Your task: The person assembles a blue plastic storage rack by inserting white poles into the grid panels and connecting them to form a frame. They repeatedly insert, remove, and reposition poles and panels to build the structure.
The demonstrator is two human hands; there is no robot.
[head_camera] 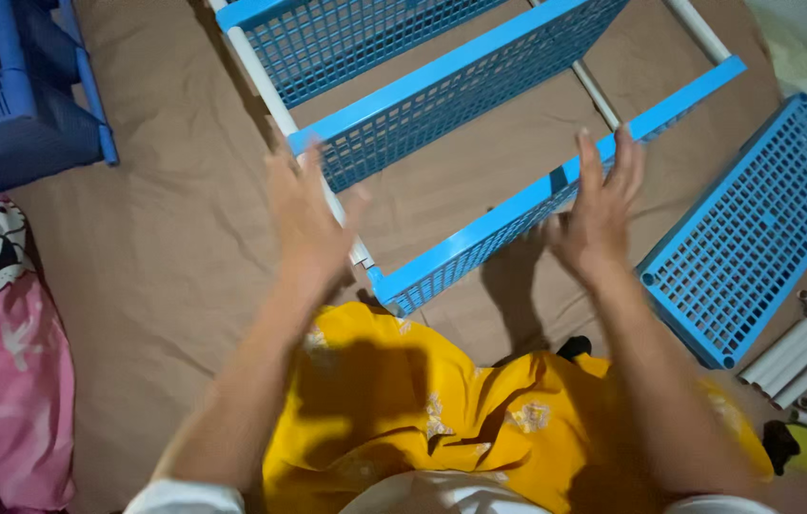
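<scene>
Fingers (pixel 624 157) of both raised hands spread open over the blue rack (pixel 480 228).

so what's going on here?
A person sits over a half-built blue plastic rack lying on a brown sheet. Both hands are open with fingers spread: the left hand near a white tube of the frame, the right hand at the nearest blue shelf. A loose shelf panel and spare white tubes lie to the right.
</scene>
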